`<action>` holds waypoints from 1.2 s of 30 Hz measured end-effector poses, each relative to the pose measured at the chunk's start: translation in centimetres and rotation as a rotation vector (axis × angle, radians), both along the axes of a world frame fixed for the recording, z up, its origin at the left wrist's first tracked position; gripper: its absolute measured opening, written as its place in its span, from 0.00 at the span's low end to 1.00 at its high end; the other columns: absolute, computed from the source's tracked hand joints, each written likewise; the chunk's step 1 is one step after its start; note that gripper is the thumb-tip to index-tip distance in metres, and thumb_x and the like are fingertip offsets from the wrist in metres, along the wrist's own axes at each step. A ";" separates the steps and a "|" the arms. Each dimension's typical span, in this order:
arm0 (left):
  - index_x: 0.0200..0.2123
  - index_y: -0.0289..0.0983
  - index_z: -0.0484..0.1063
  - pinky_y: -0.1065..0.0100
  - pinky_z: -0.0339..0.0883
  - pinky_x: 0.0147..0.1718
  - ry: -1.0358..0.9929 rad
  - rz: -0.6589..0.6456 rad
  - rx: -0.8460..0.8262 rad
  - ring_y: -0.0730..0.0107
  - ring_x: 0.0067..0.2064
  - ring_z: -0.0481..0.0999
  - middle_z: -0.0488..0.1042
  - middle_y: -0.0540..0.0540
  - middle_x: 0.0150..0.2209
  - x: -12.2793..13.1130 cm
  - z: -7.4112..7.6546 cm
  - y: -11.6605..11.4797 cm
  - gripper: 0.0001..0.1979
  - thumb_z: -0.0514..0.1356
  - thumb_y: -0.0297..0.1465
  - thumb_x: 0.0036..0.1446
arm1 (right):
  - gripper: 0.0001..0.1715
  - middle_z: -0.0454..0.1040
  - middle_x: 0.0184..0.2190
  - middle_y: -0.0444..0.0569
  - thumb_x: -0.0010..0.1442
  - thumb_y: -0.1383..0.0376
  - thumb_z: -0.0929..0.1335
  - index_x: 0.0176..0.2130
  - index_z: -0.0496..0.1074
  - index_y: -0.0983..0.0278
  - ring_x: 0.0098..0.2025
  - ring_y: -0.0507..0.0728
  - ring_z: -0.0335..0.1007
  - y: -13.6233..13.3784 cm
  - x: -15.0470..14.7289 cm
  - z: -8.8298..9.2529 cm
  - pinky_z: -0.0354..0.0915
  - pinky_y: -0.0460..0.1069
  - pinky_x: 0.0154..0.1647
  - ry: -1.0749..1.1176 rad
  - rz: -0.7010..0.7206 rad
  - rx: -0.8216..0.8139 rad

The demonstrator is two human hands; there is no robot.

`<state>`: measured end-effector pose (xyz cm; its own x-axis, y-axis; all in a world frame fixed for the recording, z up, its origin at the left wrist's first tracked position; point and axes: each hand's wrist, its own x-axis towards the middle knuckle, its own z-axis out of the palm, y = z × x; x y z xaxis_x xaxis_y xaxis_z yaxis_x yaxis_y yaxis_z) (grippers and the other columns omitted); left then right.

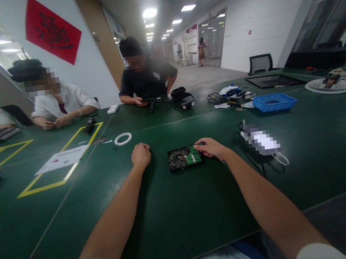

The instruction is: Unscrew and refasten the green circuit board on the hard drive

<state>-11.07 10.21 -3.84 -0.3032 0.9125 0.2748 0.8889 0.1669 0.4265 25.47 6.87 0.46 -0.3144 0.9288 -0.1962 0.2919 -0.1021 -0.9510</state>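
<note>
A hard drive (177,161) lies on the green table in front of me, its dark underside and green circuit board (194,155) facing up. My right hand (210,148) is closed at its right edge, thumb and fingers pinching the corner by the board. Something small and dark shows at these fingertips, too small to name. Below that hand a thin pale tip (223,161) sticks out. My left hand (141,155) rests as a fist on the table, left of the drive and apart from it; no object shows in it.
A white ring (123,139) lies beyond my left fist, near a paper sheet (61,159) within yellow tape. To the right are a lit device with cables (261,140), a blue tray (275,102) and a round white grille (328,86). Several people sit across the table.
</note>
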 end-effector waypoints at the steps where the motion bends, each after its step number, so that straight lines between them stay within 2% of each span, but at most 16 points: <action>1: 0.43 0.38 0.75 0.57 0.68 0.48 -0.010 0.002 0.010 0.52 0.50 0.76 0.76 0.36 0.48 -0.2 0.0 0.0 0.12 0.54 0.35 0.66 | 0.17 0.69 0.26 0.41 0.62 0.60 0.73 0.49 0.71 0.64 0.19 0.45 0.57 0.0 0.0 0.0 0.48 0.41 0.14 -0.002 -0.001 0.001; 6: 0.47 0.37 0.73 0.62 0.68 0.49 -0.065 -0.016 0.047 0.58 0.49 0.77 0.78 0.39 0.46 -1.9 0.4 -0.2 0.13 0.52 0.33 0.67 | 0.18 0.69 0.27 0.41 0.62 0.60 0.73 0.49 0.71 0.64 0.19 0.45 0.57 0.1 0.0 -0.1 0.47 0.41 0.14 -0.004 0.001 0.001; 11: 0.44 0.39 0.76 0.68 0.69 0.46 -0.088 -0.106 0.049 0.65 0.44 0.79 0.80 0.45 0.43 -3.1 0.9 -0.6 0.09 0.59 0.32 0.62 | 0.19 0.69 0.27 0.41 0.62 0.60 0.73 0.49 0.71 0.65 0.20 0.45 0.57 -0.1 0.0 0.2 0.48 0.41 0.15 -0.009 0.001 0.002; 16: 0.42 0.40 0.77 0.68 0.70 0.43 -0.061 -0.173 0.045 0.66 0.41 0.78 0.81 0.47 0.40 -3.5 1.1 -0.8 0.09 0.62 0.32 0.59 | 0.19 0.70 0.27 0.42 0.62 0.59 0.73 0.50 0.71 0.65 0.20 0.45 0.58 -0.1 0.1 0.2 0.48 0.41 0.15 -0.018 0.008 0.009; 20: 0.39 0.40 0.79 0.67 0.69 0.45 -0.016 -0.221 0.028 0.64 0.42 0.78 0.80 0.46 0.40 -3.5 1.2 -0.8 0.07 0.62 0.31 0.58 | 0.20 0.70 0.27 0.42 0.62 0.59 0.73 0.50 0.71 0.65 0.20 0.45 0.58 0.0 0.1 0.1 0.48 0.41 0.15 -0.027 0.006 0.012; 27: 0.41 0.40 0.80 0.64 0.69 0.48 0.009 -0.214 -0.001 0.60 0.45 0.78 0.80 0.43 0.43 -3.4 1.2 -0.8 0.10 0.61 0.32 0.59 | 0.19 0.70 0.27 0.42 0.62 0.59 0.72 0.50 0.71 0.65 0.19 0.45 0.58 -0.2 0.0 0.3 0.48 0.41 0.15 -0.030 -0.003 0.015; 32: 0.43 0.42 0.81 0.66 0.69 0.47 -0.038 -0.213 0.007 0.62 0.45 0.79 0.81 0.46 0.44 -3.8 1.2 -1.0 0.11 0.59 0.34 0.61 | 0.18 0.69 0.27 0.41 0.62 0.59 0.73 0.49 0.71 0.64 0.19 0.45 0.57 -0.1 0.1 0.2 0.47 0.41 0.15 -0.024 0.007 0.009; 36: 0.47 0.41 0.80 0.67 0.69 0.43 -0.073 -0.166 0.033 0.64 0.43 0.79 0.82 0.46 0.42 -4.2 1.1 -1.2 0.14 0.56 0.36 0.64 | 0.19 0.69 0.27 0.41 0.62 0.58 0.73 0.50 0.71 0.64 0.20 0.45 0.58 0.0 0.1 0.2 0.48 0.41 0.15 -0.030 0.010 0.003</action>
